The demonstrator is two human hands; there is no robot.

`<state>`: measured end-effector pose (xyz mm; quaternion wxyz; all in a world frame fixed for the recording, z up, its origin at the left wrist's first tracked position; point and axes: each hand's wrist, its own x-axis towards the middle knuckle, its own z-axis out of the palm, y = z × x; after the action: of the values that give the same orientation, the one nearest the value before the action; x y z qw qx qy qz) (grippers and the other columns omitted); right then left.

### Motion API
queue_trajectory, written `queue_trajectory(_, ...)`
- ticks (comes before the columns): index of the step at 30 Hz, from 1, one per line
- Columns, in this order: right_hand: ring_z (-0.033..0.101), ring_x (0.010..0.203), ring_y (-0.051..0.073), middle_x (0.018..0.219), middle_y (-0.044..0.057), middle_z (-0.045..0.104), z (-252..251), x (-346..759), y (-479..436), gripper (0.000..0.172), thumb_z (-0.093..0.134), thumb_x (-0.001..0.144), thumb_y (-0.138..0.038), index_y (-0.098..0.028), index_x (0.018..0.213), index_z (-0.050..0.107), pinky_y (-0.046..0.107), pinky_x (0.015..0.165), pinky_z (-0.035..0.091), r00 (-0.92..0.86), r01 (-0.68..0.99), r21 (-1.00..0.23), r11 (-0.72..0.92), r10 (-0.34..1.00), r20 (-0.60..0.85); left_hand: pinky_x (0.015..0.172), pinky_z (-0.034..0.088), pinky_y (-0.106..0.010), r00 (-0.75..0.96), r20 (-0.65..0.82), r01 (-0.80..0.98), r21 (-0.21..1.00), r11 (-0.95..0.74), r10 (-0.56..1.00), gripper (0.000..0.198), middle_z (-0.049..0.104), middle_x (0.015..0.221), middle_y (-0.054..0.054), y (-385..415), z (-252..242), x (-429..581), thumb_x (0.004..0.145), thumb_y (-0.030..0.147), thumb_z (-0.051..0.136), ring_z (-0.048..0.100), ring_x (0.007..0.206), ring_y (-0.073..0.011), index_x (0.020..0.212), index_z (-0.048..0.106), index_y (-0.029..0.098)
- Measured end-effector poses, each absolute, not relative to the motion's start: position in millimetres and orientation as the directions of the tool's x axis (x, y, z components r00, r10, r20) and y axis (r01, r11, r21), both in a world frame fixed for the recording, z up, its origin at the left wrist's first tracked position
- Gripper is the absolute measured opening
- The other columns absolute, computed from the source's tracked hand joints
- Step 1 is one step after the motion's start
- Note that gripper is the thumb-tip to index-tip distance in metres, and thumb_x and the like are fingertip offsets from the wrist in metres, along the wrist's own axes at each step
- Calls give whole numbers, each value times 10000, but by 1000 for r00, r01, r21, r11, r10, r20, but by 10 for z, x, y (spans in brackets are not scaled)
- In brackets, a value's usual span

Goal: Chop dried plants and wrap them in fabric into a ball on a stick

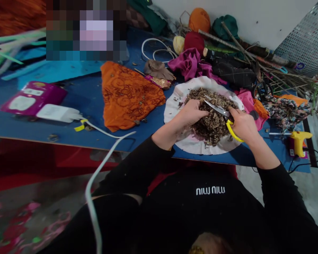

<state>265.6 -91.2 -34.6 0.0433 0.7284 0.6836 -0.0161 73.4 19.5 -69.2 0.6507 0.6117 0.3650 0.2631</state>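
Note:
A white scalloped plate [175,102] lies on the blue table near its front edge, heaped with dry brown chopped plant bits [214,120]. My left hand [189,114] rests on the left side of the heap, fingers curled into the bits. My right hand [241,125] grips yellow-handled scissors [222,113] over the right side of the plate, with the metal blades pointing left toward my left hand.
An orange patterned cloth [127,93] lies left of the plate. A purple box [29,98] and a white charger [58,113] with its cable sit at far left. Magenta fabric [190,63], yarn balls and sticks crowd the back. A yellow glue gun [299,141] stands at right.

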Motion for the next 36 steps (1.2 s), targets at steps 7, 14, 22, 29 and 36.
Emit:
queue_trajectory(7,718,1056,317,1268,186,744,-333,2656,-918,512,492,939,-236,-124,1428,595,379,843,526,80,997,25,-78,992,-98,982,578,-473,600,-158,85,987,134,784,238,764,863,-83,203,-723,750,633,225,728,725,968,-308,849,732,124)
queue_trajectory(14,716,1085,345,1310,201,721,-292,2599,-859,506,474,943,-219,-127,1430,577,405,842,539,73,997,26,-70,992,-104,1107,517,-516,620,-113,37,993,115,777,374,803,1026,-108,187,-716,784,614,210,724,704,1140,-351,972,765,108)
queue_trajectory(22,716,1108,356,1305,190,739,-339,2685,-877,529,516,922,-262,-147,1430,608,436,890,550,107,994,-13,-107,994,-25,1042,559,-524,603,-177,84,984,159,778,307,784,916,-98,194,-678,773,631,176,734,728,1002,-314,929,755,104)
queue_trajectory(29,737,1049,360,1168,146,787,-209,3002,-1018,627,656,858,-561,-213,1379,629,482,887,567,416,876,-293,-384,908,54,798,630,-424,519,-255,124,967,224,816,235,743,817,-73,153,-600,763,640,221,741,710,800,-252,855,717,128)
queue_trajectory(36,711,1167,395,1238,156,772,-306,3487,-1358,575,696,805,-447,-221,1332,656,543,993,550,655,754,-202,-625,739,160,661,598,-308,514,-261,91,964,250,817,317,759,913,-84,132,-561,761,591,258,779,703,852,-243,883,724,147)
